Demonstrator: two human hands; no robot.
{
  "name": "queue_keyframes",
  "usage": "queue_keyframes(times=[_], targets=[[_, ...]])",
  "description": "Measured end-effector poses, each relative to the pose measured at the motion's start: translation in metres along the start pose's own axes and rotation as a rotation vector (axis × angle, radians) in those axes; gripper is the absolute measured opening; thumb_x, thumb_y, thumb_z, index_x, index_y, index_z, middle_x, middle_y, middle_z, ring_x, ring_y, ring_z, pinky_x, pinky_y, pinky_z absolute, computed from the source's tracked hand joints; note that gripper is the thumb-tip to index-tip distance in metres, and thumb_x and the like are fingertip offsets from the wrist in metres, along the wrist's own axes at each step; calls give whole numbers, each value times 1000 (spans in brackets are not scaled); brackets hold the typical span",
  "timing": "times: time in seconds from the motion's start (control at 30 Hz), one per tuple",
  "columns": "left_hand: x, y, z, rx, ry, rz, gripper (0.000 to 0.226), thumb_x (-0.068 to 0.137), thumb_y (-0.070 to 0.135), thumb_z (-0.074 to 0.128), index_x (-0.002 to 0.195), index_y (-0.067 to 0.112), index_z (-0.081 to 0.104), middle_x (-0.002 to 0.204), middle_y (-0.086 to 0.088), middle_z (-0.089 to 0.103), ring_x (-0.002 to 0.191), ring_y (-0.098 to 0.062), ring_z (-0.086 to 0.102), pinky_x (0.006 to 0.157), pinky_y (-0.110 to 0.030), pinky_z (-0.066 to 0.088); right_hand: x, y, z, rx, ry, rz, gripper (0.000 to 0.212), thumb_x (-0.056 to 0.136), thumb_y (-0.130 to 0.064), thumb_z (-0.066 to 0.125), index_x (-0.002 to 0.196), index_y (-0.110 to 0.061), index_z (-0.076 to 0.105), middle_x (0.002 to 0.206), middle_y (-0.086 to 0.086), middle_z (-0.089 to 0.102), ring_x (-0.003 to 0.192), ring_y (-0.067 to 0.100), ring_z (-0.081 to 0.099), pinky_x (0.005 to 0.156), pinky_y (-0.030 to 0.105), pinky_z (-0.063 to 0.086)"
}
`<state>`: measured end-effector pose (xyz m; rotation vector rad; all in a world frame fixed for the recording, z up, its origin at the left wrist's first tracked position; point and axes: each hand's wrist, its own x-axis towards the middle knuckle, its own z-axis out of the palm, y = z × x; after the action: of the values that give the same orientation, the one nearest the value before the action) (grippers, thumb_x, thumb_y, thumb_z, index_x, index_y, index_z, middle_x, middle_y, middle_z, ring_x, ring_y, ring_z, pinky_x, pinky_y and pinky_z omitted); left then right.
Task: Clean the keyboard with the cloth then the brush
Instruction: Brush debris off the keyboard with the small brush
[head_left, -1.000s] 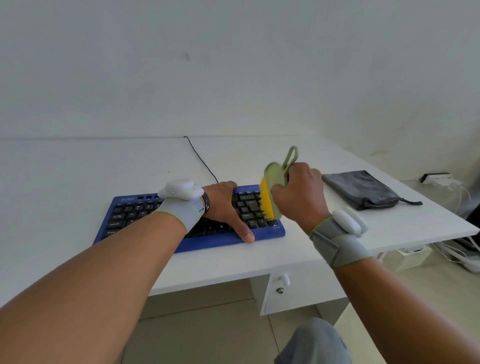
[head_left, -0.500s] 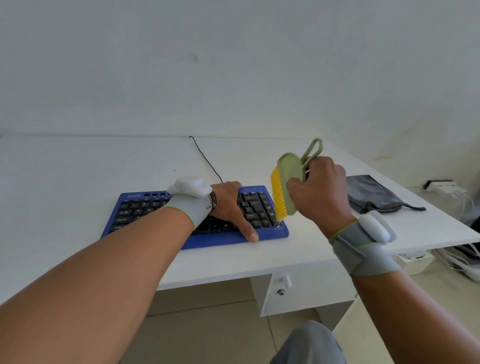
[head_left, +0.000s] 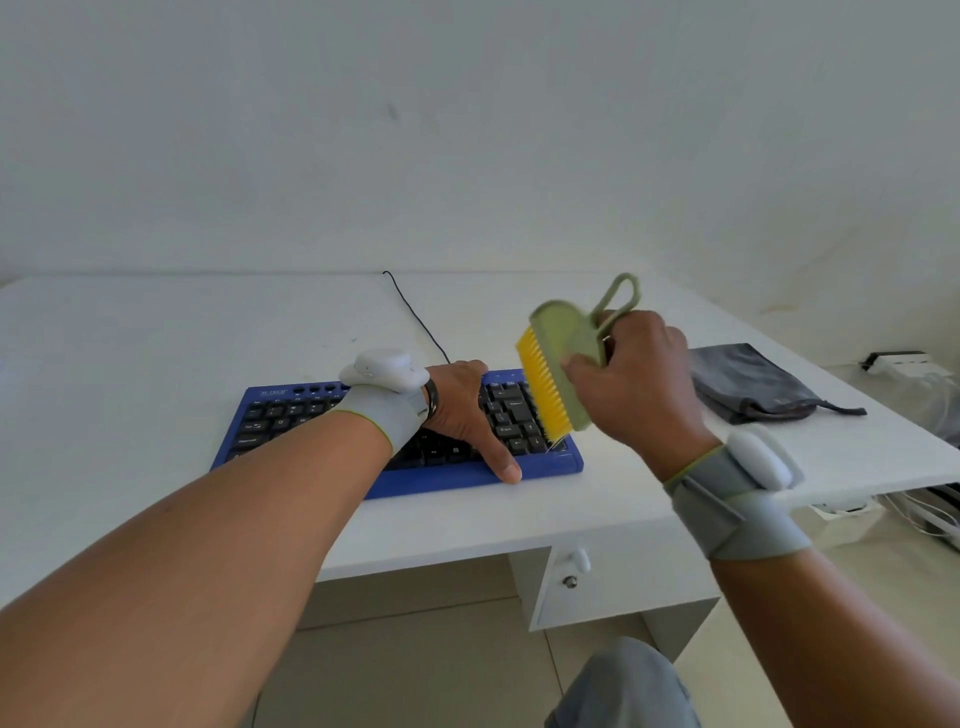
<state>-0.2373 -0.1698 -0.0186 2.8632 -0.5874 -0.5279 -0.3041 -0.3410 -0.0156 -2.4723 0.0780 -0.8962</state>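
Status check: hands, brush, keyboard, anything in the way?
Left hand flat on keyboard. Right hand grips brush, bristles at the keyboard's right end. Cloth lies to the right. Nothing in the way.

A single head-worn wide-angle camera is looking forward and down from close above the white flat-topped desk, facing the plain pale wall; both forearms are reaching in from the lower edge, and the tiled floor is showing beneath.
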Motion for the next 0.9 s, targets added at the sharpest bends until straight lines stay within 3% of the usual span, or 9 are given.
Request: queue_keyframes(times=[0.1, 0.2, 0.3, 0.4, 0.5, 0.63, 0.7, 0.8, 0.9], targets=[[1, -1, 2, -4, -5, -7, 136, 53, 67, 85, 157, 22, 9, 161, 5, 23, 147, -20, 27, 117, -42, 19, -11, 6, 15, 7, -54, -38, 19, 79, -27, 64, 88, -11, 66, 67, 5, 56, 71, 35, 57, 63, 41, 49], [4, -2, 2, -14, -6, -8, 136, 50, 67, 86, 156, 22, 14, 158, 5, 30, 143, -20, 33, 115, -43, 21, -13, 22, 7, -107, -87, -50, 22, 78, -27, 66, 96, -15, 68, 74, 9, 61, 75, 34, 57, 63, 32, 40], [4, -2, 1, -22, -3, -2, 135, 52, 66, 87, 156, 21, 13, 158, 5, 29, 144, -20, 32, 116, -42, 21, -7, 31, -8, -222, -36, -67, 17, 78, -24, 65, 91, -13, 68, 76, 13, 64, 77, 38, 57, 62, 32, 37], [4, -2, 1, -16, -4, 1, 135, 54, 65, 86, 157, 20, 11, 161, 4, 24, 146, -21, 28, 117, -42, 20, -8, 20, -15, -76, 26, -79, 9, 77, -23, 68, 80, -15, 65, 66, 7, 61, 68, 34, 57, 59, 33, 43], [6, -3, 2, -23, -2, 13, 136, 51, 67, 86, 156, 23, 13, 161, 3, 23, 146, -22, 28, 116, -41, 21, -13, 3, -7, 70, -32, -82, 10, 77, -20, 71, 72, -17, 62, 53, -3, 52, 53, 22, 51, 50, 28, 37], [5, -4, 2, -26, -1, 6, 135, 52, 66, 87, 157, 23, 13, 160, 5, 26, 146, -20, 29, 116, -41, 18, -12, 14, 9, -82, -71, -36, 19, 78, -26, 65, 95, -17, 69, 70, 7, 60, 71, 33, 57, 61, 32, 43], [4, -5, 1, -30, -7, 4, 136, 53, 65, 86, 157, 22, 10, 161, 4, 25, 146, -21, 28, 117, -42, 18, -6, 16, 6, -113, -16, -15, 19, 78, -25, 63, 94, -15, 68, 69, 9, 58, 72, 38, 57, 61, 34, 43], [3, -4, 1, -20, -5, 6, 135, 55, 66, 85, 157, 21, 9, 162, 3, 22, 147, -22, 26, 117, -43, 17, 1, 6, -1, 22, 2, 0, 12, 79, -22, 67, 87, -12, 66, 65, 4, 58, 65, 31, 58, 59, 35, 47], [3, -3, 3, -14, 5, 1, 132, 53, 67, 85, 156, 22, 15, 160, 5, 26, 145, -21, 29, 116, -44, 19, 2, -5, 7, 69, -148, 68, 18, 76, -21, 70, 91, -11, 65, 77, 7, 64, 70, 26, 61, 60, 35, 53]])
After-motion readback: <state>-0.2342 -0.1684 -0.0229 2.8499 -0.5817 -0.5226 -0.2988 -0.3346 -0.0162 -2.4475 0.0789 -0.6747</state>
